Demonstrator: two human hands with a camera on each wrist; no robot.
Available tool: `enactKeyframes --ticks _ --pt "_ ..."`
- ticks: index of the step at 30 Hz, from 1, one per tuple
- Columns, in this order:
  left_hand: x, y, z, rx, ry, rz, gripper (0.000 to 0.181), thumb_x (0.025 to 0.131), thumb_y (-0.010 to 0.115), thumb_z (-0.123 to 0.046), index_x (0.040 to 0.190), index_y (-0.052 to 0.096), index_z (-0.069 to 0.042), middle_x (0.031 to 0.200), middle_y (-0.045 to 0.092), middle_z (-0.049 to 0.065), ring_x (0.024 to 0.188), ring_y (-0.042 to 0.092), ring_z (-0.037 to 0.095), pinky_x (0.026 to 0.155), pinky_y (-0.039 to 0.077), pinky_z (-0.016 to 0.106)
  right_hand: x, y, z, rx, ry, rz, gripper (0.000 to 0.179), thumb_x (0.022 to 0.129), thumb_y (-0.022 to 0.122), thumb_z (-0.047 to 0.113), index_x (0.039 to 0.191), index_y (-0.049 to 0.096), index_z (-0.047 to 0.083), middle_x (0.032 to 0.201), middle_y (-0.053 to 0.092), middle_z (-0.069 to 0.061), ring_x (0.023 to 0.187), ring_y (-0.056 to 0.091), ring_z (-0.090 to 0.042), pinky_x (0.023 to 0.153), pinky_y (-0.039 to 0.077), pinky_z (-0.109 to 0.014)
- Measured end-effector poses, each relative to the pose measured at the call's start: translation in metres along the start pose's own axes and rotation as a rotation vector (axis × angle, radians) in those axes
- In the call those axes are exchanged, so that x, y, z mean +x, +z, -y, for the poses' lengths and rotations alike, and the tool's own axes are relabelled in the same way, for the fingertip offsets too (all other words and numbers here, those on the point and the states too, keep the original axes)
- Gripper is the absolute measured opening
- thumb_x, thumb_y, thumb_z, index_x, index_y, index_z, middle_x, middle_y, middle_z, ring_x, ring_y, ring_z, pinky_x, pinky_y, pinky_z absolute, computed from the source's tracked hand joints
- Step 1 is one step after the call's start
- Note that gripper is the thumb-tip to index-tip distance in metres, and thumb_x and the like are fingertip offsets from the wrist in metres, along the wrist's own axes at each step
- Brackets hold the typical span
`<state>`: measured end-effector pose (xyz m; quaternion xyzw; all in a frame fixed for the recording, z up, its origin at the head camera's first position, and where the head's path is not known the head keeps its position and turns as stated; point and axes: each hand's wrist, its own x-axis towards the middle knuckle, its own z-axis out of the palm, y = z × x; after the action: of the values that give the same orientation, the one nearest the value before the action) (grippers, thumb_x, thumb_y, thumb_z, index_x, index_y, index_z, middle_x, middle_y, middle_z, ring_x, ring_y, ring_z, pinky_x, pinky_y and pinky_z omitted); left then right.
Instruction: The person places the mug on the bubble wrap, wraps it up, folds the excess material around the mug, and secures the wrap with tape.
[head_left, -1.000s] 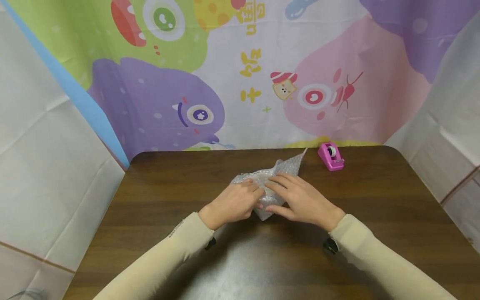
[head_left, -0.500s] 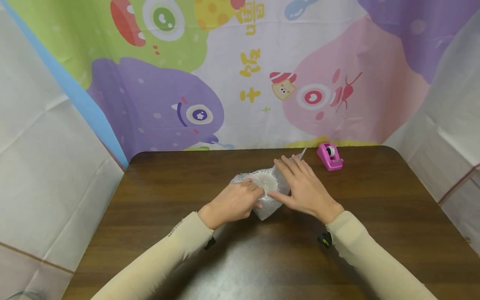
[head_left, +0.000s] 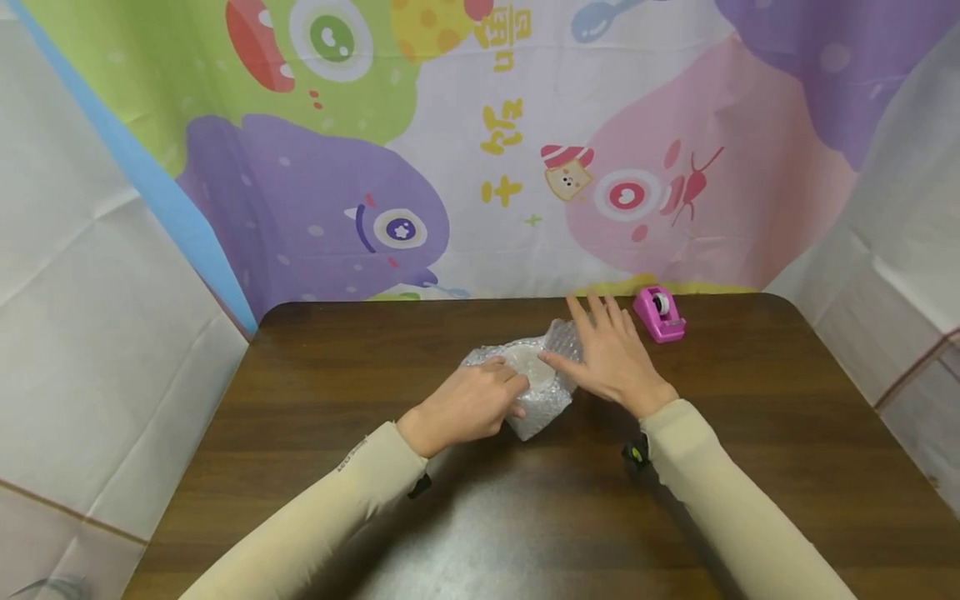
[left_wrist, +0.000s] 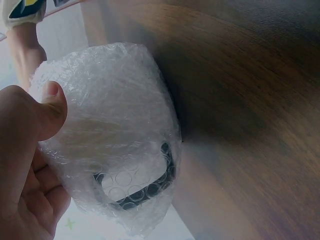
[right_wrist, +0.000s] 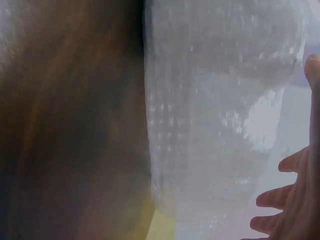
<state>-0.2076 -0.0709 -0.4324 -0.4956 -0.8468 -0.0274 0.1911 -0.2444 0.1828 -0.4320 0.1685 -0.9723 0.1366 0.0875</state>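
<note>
A round-topped thing in bubble wrap [head_left: 546, 407] stands on the table in front of me. Through the plastic the left wrist view shows a curved dark band [left_wrist: 152, 187], shaped like a handle. With thumb and curled fingers my left hand [head_left: 468, 402] holds the wrapped bundle [left_wrist: 110, 100] at its left upper edge. At the right side, my right hand [head_left: 617, 354] lies with fingers spread over a raised flap of the wrap [head_left: 562, 340], its thumb at the round top. The right wrist view shows the fingers [right_wrist: 277, 197] beside the wrap [right_wrist: 215, 125], straight and apart.
A pink tape dispenser [head_left: 660, 314] with a roll in it stands at the back right of the dark wooden table [head_left: 345, 350]. Behind the table hangs a cartoon-print curtain [head_left: 495, 242]. Pale sheets [head_left: 97, 292] enclose the left and right sides.
My right hand has moved from over the round top to the right and back, its fingers spreading along the flap and uncovering the top. The left hand has kept its hold.
</note>
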Motion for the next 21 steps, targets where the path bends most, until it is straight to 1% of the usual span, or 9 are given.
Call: enactKeyframes --ticks 5,8,10,16,21 --pt "0.000 -0.001 0.001 -0.009 0.000 -0.013 0.027 0.090 0.076 -0.035 0.089 0.061 -0.013 0.078 0.061 -0.003 0.083 0.068 0.021 0.106 0.054 0.036 0.012 -0.003 -0.013 -0.006 0.023 -0.012 0.107 0.091 0.051 0.078 0.163 0.023 0.004 0.164 0.024 -0.033 0.150 0.023 -0.057 0.120 0.021 -0.072" --pt "0.000 0.000 0.001 -0.010 0.002 -0.016 0.027 0.090 0.076 -0.035 0.088 0.061 -0.013 0.077 0.061 -0.003 0.084 0.068 0.021 0.107 0.053 0.036 0.020 -0.007 -0.022 -0.003 0.035 -0.008 0.107 0.092 0.050 0.077 0.162 0.023 0.002 0.163 0.024 -0.035 0.150 0.022 -0.057 0.123 0.019 -0.070" --pt "-0.001 -0.001 0.001 -0.011 0.001 -0.013 0.027 0.090 0.076 -0.035 0.088 0.061 -0.013 0.077 0.061 -0.002 0.085 0.069 0.022 0.108 0.053 0.036 0.025 -0.010 -0.026 -0.001 0.048 0.003 0.107 0.092 0.050 0.077 0.162 0.022 0.001 0.163 0.024 -0.036 0.150 0.021 -0.058 0.122 0.019 -0.070" --pt "-0.001 -0.001 0.001 -0.012 -0.008 -0.004 0.025 0.090 0.076 -0.034 0.089 0.062 -0.013 0.079 0.063 -0.001 0.088 0.069 0.022 0.109 0.052 0.036 0.040 -0.018 -0.036 -0.001 0.097 0.069 0.111 0.091 0.043 0.082 0.163 0.020 0.001 0.164 0.021 -0.034 0.150 0.024 -0.056 0.119 0.026 -0.071" --pt "0.000 0.001 0.001 -0.013 -0.006 -0.011 0.026 0.090 0.076 -0.034 0.088 0.061 -0.013 0.077 0.062 -0.002 0.086 0.069 0.022 0.109 0.052 0.035 0.050 -0.023 -0.043 0.052 0.140 0.145 0.113 0.090 0.039 0.085 0.163 0.019 0.001 0.166 0.019 -0.032 0.152 0.022 -0.054 0.120 0.024 -0.072"
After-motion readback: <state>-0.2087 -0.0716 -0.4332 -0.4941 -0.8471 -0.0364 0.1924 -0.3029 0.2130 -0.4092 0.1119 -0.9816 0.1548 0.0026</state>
